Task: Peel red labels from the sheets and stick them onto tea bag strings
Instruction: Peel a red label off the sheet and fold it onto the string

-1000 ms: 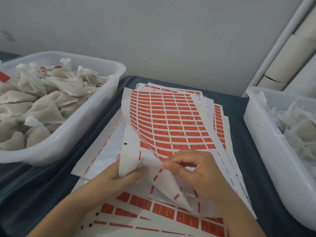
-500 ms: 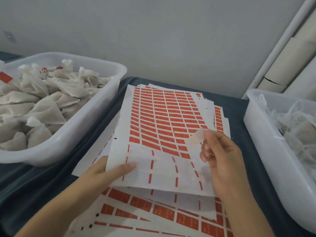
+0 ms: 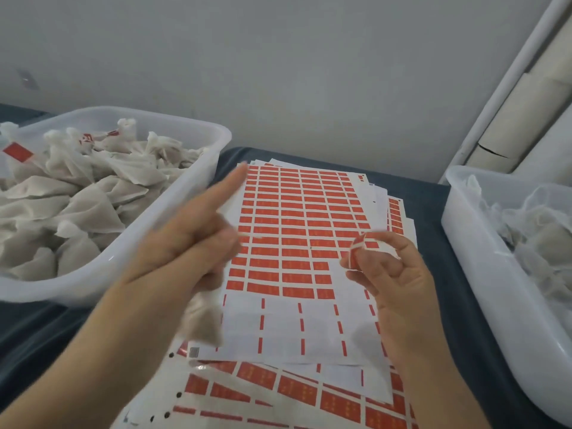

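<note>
Now the right hand (image 3: 393,267) pinches a label (image 3: 356,246), fingers curled.

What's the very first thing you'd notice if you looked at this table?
The big sheet of red labels in the middle of the table grabs the eye, lying on top of more sheets. Above it, the right hand pinches a peeled red label, while the left hand dangles a blurry tea bag. A white tub heaped with tea bags sits at the left.
</note>
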The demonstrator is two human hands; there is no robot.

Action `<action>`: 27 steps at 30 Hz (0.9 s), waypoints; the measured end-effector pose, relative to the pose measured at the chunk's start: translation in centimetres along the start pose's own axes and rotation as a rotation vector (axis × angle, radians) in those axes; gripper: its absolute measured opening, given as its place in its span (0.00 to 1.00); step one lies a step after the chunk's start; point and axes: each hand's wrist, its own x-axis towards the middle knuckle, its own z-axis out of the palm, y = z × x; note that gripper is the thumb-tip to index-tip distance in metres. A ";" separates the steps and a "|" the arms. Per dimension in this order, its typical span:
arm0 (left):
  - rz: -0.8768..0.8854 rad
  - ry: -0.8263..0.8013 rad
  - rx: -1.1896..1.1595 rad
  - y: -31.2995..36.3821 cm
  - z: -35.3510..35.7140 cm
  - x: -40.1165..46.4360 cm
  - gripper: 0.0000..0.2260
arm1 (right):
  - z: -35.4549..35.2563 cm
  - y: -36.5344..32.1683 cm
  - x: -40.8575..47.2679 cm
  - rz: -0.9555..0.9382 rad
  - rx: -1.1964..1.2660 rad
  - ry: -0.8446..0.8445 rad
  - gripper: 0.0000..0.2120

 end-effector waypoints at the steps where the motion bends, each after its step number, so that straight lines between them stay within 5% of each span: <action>1: 0.026 -0.010 -0.008 0.1 1.0 0.5 0.22 | -0.1 0.0 0.1 0.021 0.021 -0.015 0.20; 8: -0.216 -0.173 -0.079 -3.9 6.8 4.2 0.18 | -1.3 0.5 0.7 0.138 0.335 -0.059 0.11; 13: -0.219 -0.178 -0.157 -6.9 7.4 4.1 0.19 | -0.3 0.3 0.6 0.005 -0.035 -0.159 0.33; 16: -0.196 -0.200 -0.157 -7.4 7.1 4.0 0.20 | 0.3 0.6 0.4 -0.110 -0.232 -0.154 0.28; 27: -0.188 -0.251 -0.155 -7.0 6.8 3.4 0.16 | 0.3 1.0 -0.2 -0.203 -0.243 -0.023 0.21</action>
